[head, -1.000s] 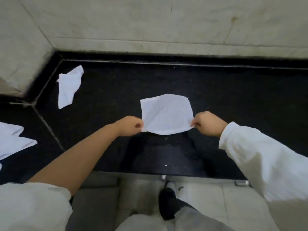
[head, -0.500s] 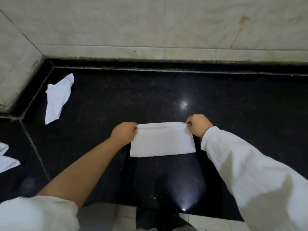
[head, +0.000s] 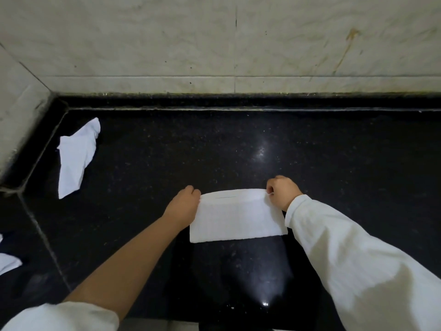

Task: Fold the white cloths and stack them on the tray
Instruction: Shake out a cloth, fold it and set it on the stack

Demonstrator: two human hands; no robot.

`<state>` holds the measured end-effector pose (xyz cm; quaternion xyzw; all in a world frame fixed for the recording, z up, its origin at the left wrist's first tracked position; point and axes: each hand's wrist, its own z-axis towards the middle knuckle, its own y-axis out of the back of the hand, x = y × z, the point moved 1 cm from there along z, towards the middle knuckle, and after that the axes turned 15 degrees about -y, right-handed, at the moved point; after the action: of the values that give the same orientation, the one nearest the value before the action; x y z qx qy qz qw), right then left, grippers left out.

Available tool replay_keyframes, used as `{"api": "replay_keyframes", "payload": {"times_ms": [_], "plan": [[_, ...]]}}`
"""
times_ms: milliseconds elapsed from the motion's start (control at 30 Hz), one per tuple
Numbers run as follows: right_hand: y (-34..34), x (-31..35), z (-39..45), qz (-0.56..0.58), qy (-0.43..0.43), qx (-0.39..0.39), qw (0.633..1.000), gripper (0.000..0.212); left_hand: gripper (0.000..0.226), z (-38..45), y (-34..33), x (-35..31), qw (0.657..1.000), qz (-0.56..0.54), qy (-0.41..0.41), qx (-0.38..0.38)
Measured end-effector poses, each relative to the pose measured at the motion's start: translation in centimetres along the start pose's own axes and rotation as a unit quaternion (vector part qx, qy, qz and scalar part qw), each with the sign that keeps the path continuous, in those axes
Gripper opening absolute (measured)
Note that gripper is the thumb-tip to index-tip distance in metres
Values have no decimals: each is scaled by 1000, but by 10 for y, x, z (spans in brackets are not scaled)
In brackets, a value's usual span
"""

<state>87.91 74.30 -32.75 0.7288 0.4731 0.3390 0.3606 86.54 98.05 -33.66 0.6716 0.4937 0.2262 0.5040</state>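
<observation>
Black speckled stone forms the counter [head: 262, 144], backed by a pale marble wall [head: 214, 39] with a corner off to the left of the left hand. A glare spot is noted on the stone beyond the right hand.

A white cloth [head: 236, 218], folded once into a rectangle, is laid flat on the counter between the two hands. Its far left corner is pinched by the left hand [head: 183, 204], fingers curled; its far right corner is pinched by the right hand [head: 282, 192], likewise curled. The doubled far edge is held taut between them, probably so that both layers are kept aligned while the fold is set. The near edge lies free, close to the counter's front edge.

A crumpled cloth [head: 76, 156], unfolded, is seen well to the left of the left hand, near the corner. More white cloth [head: 8, 262] is cut off by the frame's left border, nearer than the left forearm; its state cannot be told. No tray is in view.

Judged stage: first fold made, second fold pending. Open stone is available beyond and to the right of the hands. The front edge is near, so a careless pull toward the body could drag the cloth over it.
</observation>
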Motion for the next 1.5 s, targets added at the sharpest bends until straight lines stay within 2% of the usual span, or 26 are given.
{"api": "replay_keyframes", "payload": {"times_ms": [100,300,400,467,533,567,600,667,700,767,867,933,1033,1133,1300,1433,1500], "plan": [[11,1,-3,16,8,-14,1000,24,25,-3,12,-1,999,-42,11,-2],[56,0,-23,55,45,-110,991,16,13,-17,62,-1,988,-65,-23,-136],[68,-3,-37,89,64,-179,978,20,21,-22,75,-1,976,-15,-74,-205],[61,-7,-45,73,84,-198,974,28,34,-28,70,-4,968,41,-133,-211],[42,-15,-49,43,87,-182,979,30,33,-32,57,-7,942,95,-240,-213],[29,-20,-50,26,76,-155,985,30,27,-33,45,-8,932,127,-278,-196],[15,-25,-52,-2,57,-115,992,31,22,-34,33,-12,937,152,-287,-131],[-9,-33,-59,-67,19,-34,997,31,27,-37,8,-17,952,178,-248,26],[-17,-35,-62,-74,2,-17,997,29,32,-39,-2,-20,954,182,-227,71],[-23,-38,-67,-18,-39,-34,998,24,38,-42,-8,-22,964,165,-203,53],[-21,-34,-66,61,-128,-80,987,28,31,-33,-7,-18,976,95,-176,-82],[-23,-28,-62,69,-184,-68,978,36,29,-23,-5,-13,980,62,-145,-123],[-34,-16,-57,55,-241,-41,968,40,51,-11,-11,-10,995,59,-73,-43],[-39,-9,-52,82,-280,-22,956,34,60,-8,-26,-7,998,51,-43,14],[-33,-6,-48,150,-311,30,938,5,62,-8,-33,-4,999,31,-37,11],[-29,5,-52,113,-274,-14,955,3,61,-8,-33,-3,999,24,-36,8],[-24,11,-54,151,-251,-32,956,4,61,-8,-33,-3,999,22,-38,3]]}}
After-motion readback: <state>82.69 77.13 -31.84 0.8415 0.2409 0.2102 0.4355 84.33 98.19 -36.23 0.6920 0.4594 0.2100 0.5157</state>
